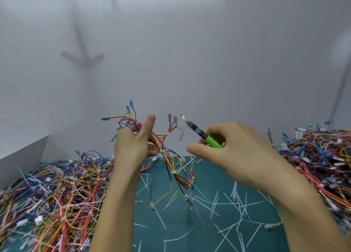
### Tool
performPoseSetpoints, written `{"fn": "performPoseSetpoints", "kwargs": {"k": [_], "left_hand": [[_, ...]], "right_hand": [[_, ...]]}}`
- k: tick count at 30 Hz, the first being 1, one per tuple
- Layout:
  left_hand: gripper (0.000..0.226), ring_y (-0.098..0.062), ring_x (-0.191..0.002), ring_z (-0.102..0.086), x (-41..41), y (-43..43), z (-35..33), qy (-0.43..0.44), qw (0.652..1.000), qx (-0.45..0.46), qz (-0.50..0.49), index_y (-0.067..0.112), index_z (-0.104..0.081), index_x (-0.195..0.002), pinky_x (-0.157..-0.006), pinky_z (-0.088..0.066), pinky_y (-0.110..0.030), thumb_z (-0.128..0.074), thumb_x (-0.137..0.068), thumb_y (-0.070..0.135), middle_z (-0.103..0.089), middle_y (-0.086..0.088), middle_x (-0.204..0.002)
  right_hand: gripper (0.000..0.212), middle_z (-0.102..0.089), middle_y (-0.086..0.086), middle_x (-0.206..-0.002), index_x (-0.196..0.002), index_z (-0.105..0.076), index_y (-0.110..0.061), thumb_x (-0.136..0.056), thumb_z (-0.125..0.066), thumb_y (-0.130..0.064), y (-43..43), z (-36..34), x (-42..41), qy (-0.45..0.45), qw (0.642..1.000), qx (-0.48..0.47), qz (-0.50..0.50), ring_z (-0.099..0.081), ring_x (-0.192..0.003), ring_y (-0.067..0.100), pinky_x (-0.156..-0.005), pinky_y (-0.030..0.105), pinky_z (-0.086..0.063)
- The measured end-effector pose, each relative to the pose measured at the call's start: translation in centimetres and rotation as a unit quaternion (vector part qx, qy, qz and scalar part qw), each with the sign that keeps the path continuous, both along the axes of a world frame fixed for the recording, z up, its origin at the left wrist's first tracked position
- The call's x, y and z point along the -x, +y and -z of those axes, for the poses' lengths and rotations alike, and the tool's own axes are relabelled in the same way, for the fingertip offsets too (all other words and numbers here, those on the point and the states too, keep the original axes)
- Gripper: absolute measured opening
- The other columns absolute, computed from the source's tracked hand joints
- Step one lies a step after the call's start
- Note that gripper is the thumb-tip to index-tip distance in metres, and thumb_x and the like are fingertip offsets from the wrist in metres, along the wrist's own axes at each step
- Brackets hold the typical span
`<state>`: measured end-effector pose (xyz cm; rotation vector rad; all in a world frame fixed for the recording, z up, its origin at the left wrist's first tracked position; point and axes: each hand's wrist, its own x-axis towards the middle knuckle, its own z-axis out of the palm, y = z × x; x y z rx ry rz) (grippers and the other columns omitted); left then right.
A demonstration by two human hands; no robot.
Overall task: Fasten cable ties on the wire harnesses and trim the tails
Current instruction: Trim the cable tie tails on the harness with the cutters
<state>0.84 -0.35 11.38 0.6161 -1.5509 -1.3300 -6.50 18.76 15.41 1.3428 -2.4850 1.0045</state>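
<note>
The person holds both bare hands up over a green mat (209, 238). The left hand (133, 147) is closed around a wire harness (163, 149), thumb straight up, fingers wrapped round the bundle of red, yellow and orange leads. Blue terminals fan out of the top of the fist toward twelve o'clock, and the rest of the harness hangs down toward five o'clock until its loose ends reach the mat. Small white cable ties (173, 172) already cinch the bundle at several spots (their tails look short, though motion blur makes that hard to judge).

At three o'clock from the harness, apart from it, the right hand (233, 151) is curled around a green-handled cutter (205, 136), its dark nose pointing up toward ten o'clock; thumb extended, fingers closed on the handle.

White trimmed tails (235, 193) litter the mat. A heap of harnesses (57, 194) lies at eight o'clock, another pile (322, 157) at three o'clock. A white box (20, 153) sits at nine o'clock.
</note>
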Motion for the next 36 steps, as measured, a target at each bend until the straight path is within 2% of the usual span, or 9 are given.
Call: {"fn": "performPoseSetpoints", "kwargs": {"k": [3,7,12,16,21,25,29,33,36], "left_hand": [[0.037,-0.009,-0.046,-0.064,-0.1,0.5,-0.5,0.023,0.996,-0.045,0.067,0.003,-0.061,-0.083,-0.047,-0.052,-0.016,-0.064,-0.092,0.039,-0.065,0.002,-0.05],[0.016,-0.019,-0.069,-0.074,-0.4,0.8,-0.8,0.037,0.979,-0.09,0.181,0.001,-0.065,-0.09,-0.061,-0.057,-0.019,-0.067,-0.09,0.018,-0.075,-0.006,-0.074],[0.016,-0.021,-0.08,-0.075,-0.4,0.8,-0.9,0.085,0.964,-0.097,0.232,0.001,-0.067,-0.097,-0.067,-0.058,-0.02,-0.067,-0.085,0.012,-0.076,-0.011,-0.086],[0.013,-0.016,-0.078,-0.075,-0.2,1.1,-1.0,0.101,0.959,-0.114,0.241,0.007,-0.076,-0.084,-0.066,-0.057,-0.017,-0.071,-0.082,0.019,-0.077,-0.009,-0.086],[0.058,-0.014,-0.06,-0.071,-0.7,0.8,-0.7,-0.129,0.989,0.033,0.061,0.008,-0.072,-0.073,-0.068,-0.063,-0.038,-0.067,-0.072,0.065,-0.074,-0.008,-0.067],[0.062,-0.013,-0.051,-0.069,-1.3,1.2,-0.9,-0.237,0.947,0.189,-0.109,0.014,-0.067,-0.06,-0.071,-0.058,-0.037,-0.06,-0.08,0.072,-0.068,0.004,-0.051],[0.037,-0.017,-0.054,-0.071,-1.3,2.5,-2.3,-0.048,0.996,0.015,0.075,0.009,-0.067,-0.075,-0.05,-0.056,-0.025,-0.076,-0.081,0.044,-0.071,-0.003,-0.061],[0.024,-0.018,-0.077,-0.076,-1.1,3.2,-2.5,-0.046,0.978,-0.002,0.201,0.011,-0.077,-0.087,-0.061,-0.059,-0.022,-0.072,-0.085,0.035,-0.078,-0.003,-0.086],[0.015,-0.013,-0.083,-0.074,-0.9,3.4,-2.3,-0.029,0.975,-0.016,0.218,0.015,-0.079,-0.086,-0.073,-0.061,-0.027,-0.073,-0.084,0.029,-0.078,-0.003,-0.09]], "right_hand": [[0.034,-0.062,-0.009,-0.07,-0.093,-0.06,-0.032,-0.077,-0.062,-0.062,-1.0,0.3,-0.9,0.0,0.997,0.077,0.013,-0.058,-0.072,0.01,-0.059,0.028,-0.042],[0.027,-0.061,-0.007,-0.073,-0.098,-0.054,-0.031,-0.086,-0.061,-0.054,-2.0,1.1,-1.6,0.132,0.976,0.147,0.091,-0.055,-0.072,0.027,-0.06,0.034,-0.035],[0.038,-0.051,0.0,-0.06,-0.069,-0.056,-0.021,-0.082,-0.064,-0.057,-2.6,1.8,-0.9,0.038,0.997,0.031,0.062,-0.05,-0.066,0.025,-0.053,0.031,-0.033],[0.035,-0.045,0.003,-0.054,-0.066,-0.054,-0.014,-0.081,-0.069,-0.042,-3.3,2.4,0.0,-0.025,0.998,0.054,0.029,-0.044,-0.061,0.026,-0.052,0.032,-0.033],[0.022,-0.065,0.004,-0.066,-0.075,-0.068,-0.015,-0.079,-0.077,-0.034,-3.7,2.8,0.8,-0.142,0.974,0.173,-0.031,-0.053,-0.059,0.019,-0.064,0.041,-0.053],[0.017,-0.064,-0.003,-0.058,-0.073,-0.069,-0.02,-0.079,-0.078,-0.033,-3.9,3.0,1.2,-0.186,0.953,0.236,-0.046,-0.056,-0.059,0.019,-0.066,0.044,-0.055],[0.019,-0.057,-0.004,-0.055,-0.072,-0.068,-0.016,-0.08,-0.079,-0.029,-4.0,3.0,1.5,-0.197,0.941,0.271,-0.051,-0.048,-0.057,0.016,-0.064,0.044,-0.051],[0.012,-0.054,0.0,-0.056,-0.08,-0.068,-0.022,-0.084,-0.074,-0.031,-4.2,3.1,1.3,-0.178,0.94,0.279,-0.082,-0.044,-0.057,0.02,-0.059,0.038,-0.044],[0.018,-0.059,0.016,-0.064,-0.081,-0.066,-0.014,-0.089,-0.066,-0.031,-4.5,3.2,0.8,-0.155,0.945,0.279,-0.076,-0.048,-0.06,0.033,-0.06,0.049,-0.05]]}}
